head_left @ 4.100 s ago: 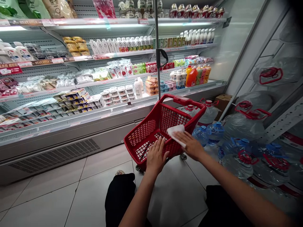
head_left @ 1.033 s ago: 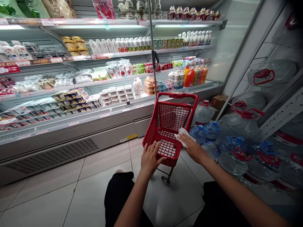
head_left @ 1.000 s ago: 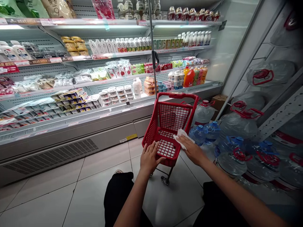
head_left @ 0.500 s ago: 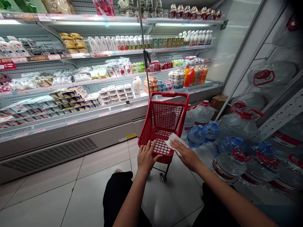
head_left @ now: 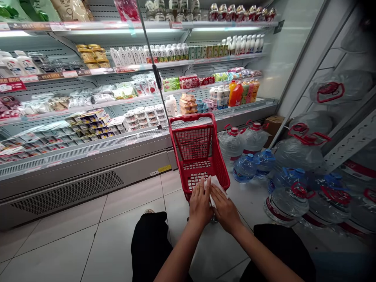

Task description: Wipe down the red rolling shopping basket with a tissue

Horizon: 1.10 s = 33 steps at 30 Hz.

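Observation:
In front of my knees stands a small red plastic shopping cart (head_left: 193, 144) with a mesh basket and a thin pole (head_left: 148, 43) rising from its handle end, leaning left. My right hand (head_left: 225, 209) presses a folded white tissue (head_left: 215, 183) over the cart's near rim, fingers stretched and close together on top of it. Right beside it is my left hand (head_left: 201, 205), fingers extended at the same near edge, with no object visible in it. The two hands touch or nearly touch at the thumbs. They cover part of the near rim.
A refrigerated display case (head_left: 138, 156) with dairy and drinks runs behind the cart. Large water bottles (head_left: 286, 205) and smaller blue ones (head_left: 246, 168) crowd the floor at right. My black-trousered knees (head_left: 149, 243) flank the cart on the tiled floor (head_left: 58, 239).
The cart has turned and shifted left, its pole now tilting left. My left hand has moved right along the near rim to meet my right hand, which still has the tissue.

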Each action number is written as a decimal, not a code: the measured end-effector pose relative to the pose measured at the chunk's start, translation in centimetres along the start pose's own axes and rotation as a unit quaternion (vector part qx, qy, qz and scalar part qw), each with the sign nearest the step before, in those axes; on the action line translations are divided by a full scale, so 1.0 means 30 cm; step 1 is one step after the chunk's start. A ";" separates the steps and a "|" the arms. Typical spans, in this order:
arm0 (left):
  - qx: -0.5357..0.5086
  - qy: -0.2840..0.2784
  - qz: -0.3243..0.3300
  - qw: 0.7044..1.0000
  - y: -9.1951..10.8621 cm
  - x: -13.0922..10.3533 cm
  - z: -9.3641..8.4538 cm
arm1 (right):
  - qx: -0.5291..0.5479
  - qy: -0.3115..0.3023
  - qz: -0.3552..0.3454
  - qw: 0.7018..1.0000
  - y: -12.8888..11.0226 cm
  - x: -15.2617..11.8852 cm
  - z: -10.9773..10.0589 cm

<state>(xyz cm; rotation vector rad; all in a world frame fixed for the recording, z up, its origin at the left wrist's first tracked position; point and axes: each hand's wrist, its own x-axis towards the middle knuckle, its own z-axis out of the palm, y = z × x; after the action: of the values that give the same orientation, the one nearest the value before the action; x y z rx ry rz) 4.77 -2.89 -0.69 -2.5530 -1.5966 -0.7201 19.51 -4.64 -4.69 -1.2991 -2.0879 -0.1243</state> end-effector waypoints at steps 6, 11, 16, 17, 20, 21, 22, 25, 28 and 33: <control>0.005 -0.044 0.097 0.994 -0.092 0.037 -0.052 | -0.031 -0.018 -0.024 0.999 0.145 -0.024 -0.077; 0.046 -0.048 0.109 0.992 -0.206 0.099 -0.088 | -0.052 0.016 0.077 0.996 0.311 -0.036 -0.141; 0.015 -0.038 0.093 0.995 -0.112 0.103 -0.022 | -0.030 0.025 0.106 0.994 0.249 -0.042 -0.108; 0.010 -0.032 0.087 0.996 -0.081 0.099 -0.006 | -0.022 0.023 0.102 0.994 0.213 -0.047 -0.098; 0.002 -0.018 0.077 0.997 0.001 0.090 0.029 | 0.000 0.016 0.092 0.996 0.097 -0.066 -0.078; 0.001 -0.015 0.077 0.997 0.020 0.089 0.035 | 0.005 0.014 0.090 0.996 0.066 -0.072 -0.076; 0.002 -0.014 0.078 0.997 0.033 0.089 0.038 | 0.007 0.014 0.090 0.996 0.045 -0.079 -0.076; 0.004 -0.028 0.117 0.993 0.028 0.099 0.022 | -0.002 0.014 0.079 0.997 0.043 -0.107 -0.096; 0.016 -0.042 0.149 0.988 -0.043 0.129 -0.020 | -0.023 0.025 0.080 0.996 0.116 -0.146 -0.134; 0.054 0.022 0.044 0.997 -0.153 0.175 -0.062 | -0.030 0.050 0.143 0.988 0.222 -0.182 -0.178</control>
<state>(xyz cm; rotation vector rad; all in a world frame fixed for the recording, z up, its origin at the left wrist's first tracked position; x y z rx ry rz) 2.05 3.15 2.16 -2.4952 -1.4581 -0.6595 29.16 -7.65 -5.44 -1.5814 -1.8047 -0.1251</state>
